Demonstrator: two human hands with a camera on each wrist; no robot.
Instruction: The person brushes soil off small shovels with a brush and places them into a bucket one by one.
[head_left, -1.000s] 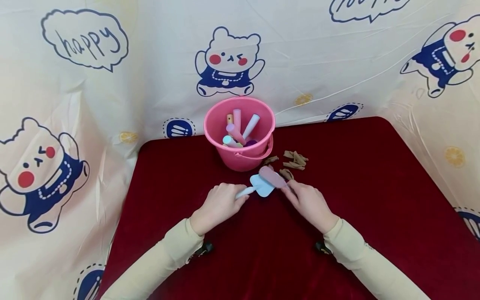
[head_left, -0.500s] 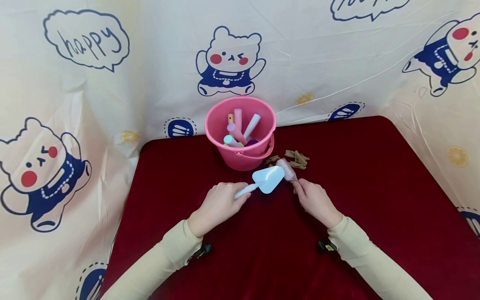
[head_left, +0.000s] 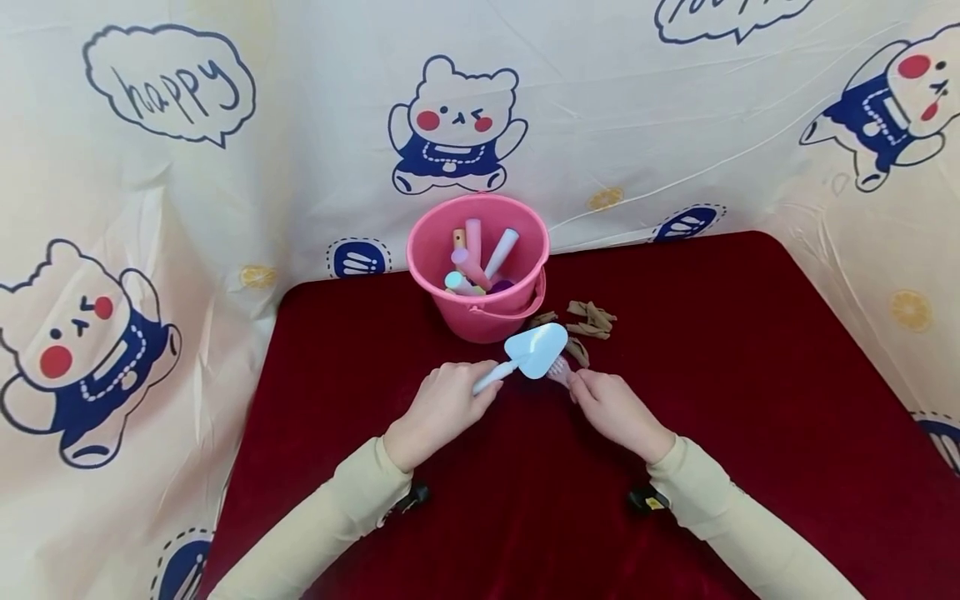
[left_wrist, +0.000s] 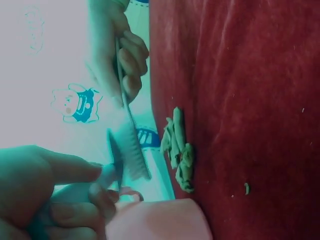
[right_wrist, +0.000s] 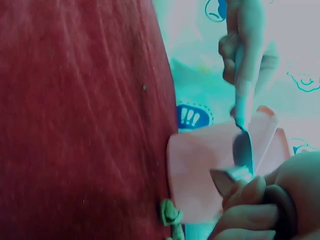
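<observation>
My left hand (head_left: pixel 442 408) grips the handle of a light blue trowel (head_left: pixel 538 348), its blade pointing to the right. In my right hand (head_left: pixel 618 412) is a pale pink scrub brush (head_left: pixel 559 372), pinched by the handle. The brush head is partly hidden behind the trowel blade in the head view. From the left wrist view, the bristles (left_wrist: pixel 134 157) stand close against the blade, above the table; contact is hard to make out. Just beyond both tools lie several crumpled brown strips (head_left: pixel 592 319), whose kind I cannot tell.
A pink bucket (head_left: pixel 480 323) with several coloured handles (head_left: pixel 504 250) sticking up stands at the back of the dark red table (head_left: pixel 712 350). Its handle hangs at the right side. Behind the table hangs a white printed cloth (head_left: pixel 600 108). A small crumb (left_wrist: pixel 246 188) lies on the table.
The brush first lay over the trowel blade, swung right past its tip, and is now back left behind the blade. The trowel blade has turned and lifted slightly; the bucket has stayed put.
</observation>
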